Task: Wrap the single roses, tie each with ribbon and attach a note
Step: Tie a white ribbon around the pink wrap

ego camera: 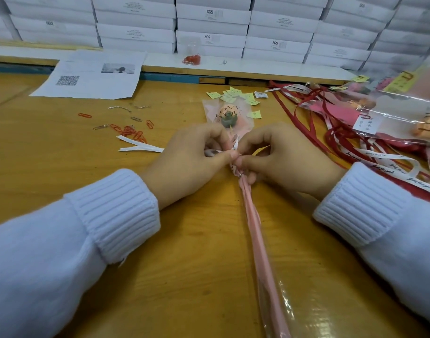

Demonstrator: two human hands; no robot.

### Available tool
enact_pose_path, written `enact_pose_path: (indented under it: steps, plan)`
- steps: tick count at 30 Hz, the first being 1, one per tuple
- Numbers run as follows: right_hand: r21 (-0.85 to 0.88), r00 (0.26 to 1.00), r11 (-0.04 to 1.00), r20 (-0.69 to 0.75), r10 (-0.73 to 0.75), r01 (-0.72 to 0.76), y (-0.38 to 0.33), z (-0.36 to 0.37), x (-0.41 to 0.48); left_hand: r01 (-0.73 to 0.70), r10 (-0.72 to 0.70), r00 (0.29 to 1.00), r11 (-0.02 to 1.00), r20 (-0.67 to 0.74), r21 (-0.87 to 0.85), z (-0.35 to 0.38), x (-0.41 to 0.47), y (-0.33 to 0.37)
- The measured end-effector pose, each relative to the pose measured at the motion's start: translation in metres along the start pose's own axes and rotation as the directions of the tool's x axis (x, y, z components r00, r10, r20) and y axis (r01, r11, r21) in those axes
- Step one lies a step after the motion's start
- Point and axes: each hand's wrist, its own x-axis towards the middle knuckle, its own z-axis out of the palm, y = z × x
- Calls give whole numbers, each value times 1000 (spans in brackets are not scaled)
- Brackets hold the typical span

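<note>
Pink paper and clear cellophane wrapped rose stem (pixel 257 240) lies along the yellow wooden table (pixel 184 276). Left hand (pixel 192 157) and right hand (pixel 282 159), fingers curled, both pinch the white printed ribbon (pixel 234 145) at the wrap's neck. Peach rose head (pixel 229 115) sits just beyond the hands. Small yellow-green paper notes (pixel 233 95) are scattered behind it.

Wrapped stem (pixel 257 240) — btm end off-frame

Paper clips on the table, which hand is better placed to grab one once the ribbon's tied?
Left, probably. The orange paper clips lie just left of the left hand, on that side of the wrapped rose; the right hand would have to cross over it. Both hands pinch the ribbon.
</note>
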Motion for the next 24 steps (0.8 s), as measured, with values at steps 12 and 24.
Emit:
enact_pose_path:
  steps: [12,24]
  plan:
    - [101,998,993,4,59,-59,-2,1,0,76,-78,996,996,-35,-49,-1,1,0]
    - [-121,999,991,-1,-48,47,-5,-1,-2,56,-69,990,993,125,100,-2,2,1]
